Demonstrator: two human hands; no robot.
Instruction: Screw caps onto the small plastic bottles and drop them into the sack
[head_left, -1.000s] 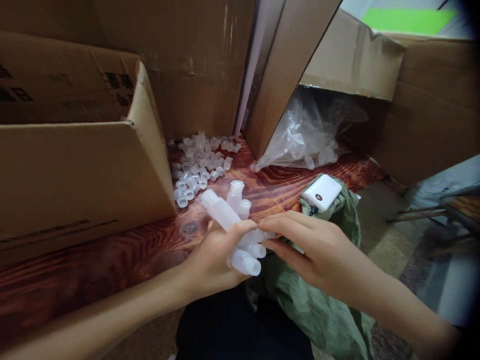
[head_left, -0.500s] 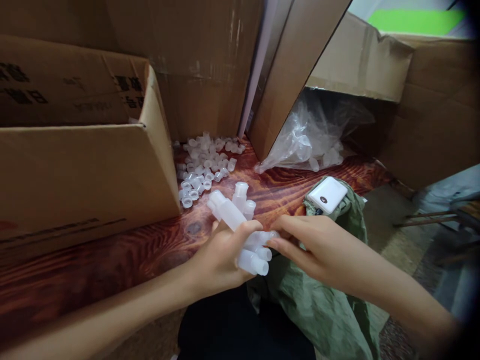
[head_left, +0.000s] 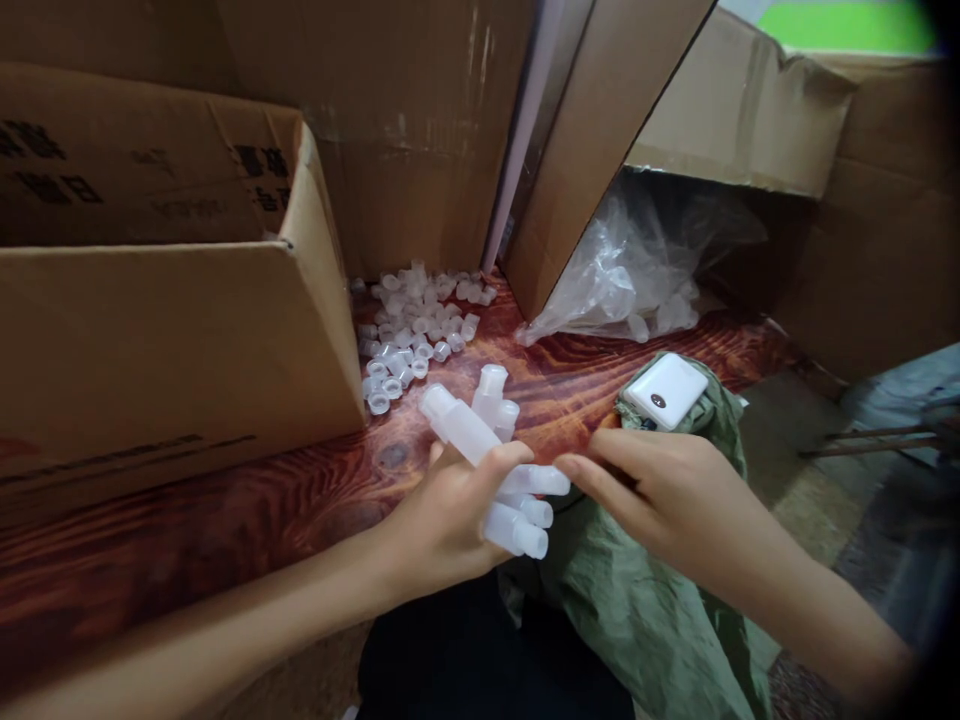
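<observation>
My left hand (head_left: pixel 450 515) grips a bundle of several small translucent plastic bottles (head_left: pixel 480 440), their necks sticking out above and to the right of my fingers. My right hand (head_left: pixel 660 500) hovers just right of the bundle, its fingertips a small gap away from the nearest bottle neck (head_left: pixel 551 482), fingers loosely extended and holding nothing I can see. Both hands are above the front edge of a dark red wood-grain table (head_left: pixel 225 520).
A pile of small clear caps (head_left: pixel 412 325) lies on the table behind the bottles. A large open cardboard box (head_left: pixel 150 300) stands at left, more cartons behind. A clear plastic bag (head_left: pixel 622 280) lies at right. A white power bank (head_left: pixel 666 390) rests on green cloth (head_left: pixel 652 620).
My right hand has drawn back a little from the bottle neck it was touching. The view has shifted slightly; the left hand keeps its grip on the bundle.
</observation>
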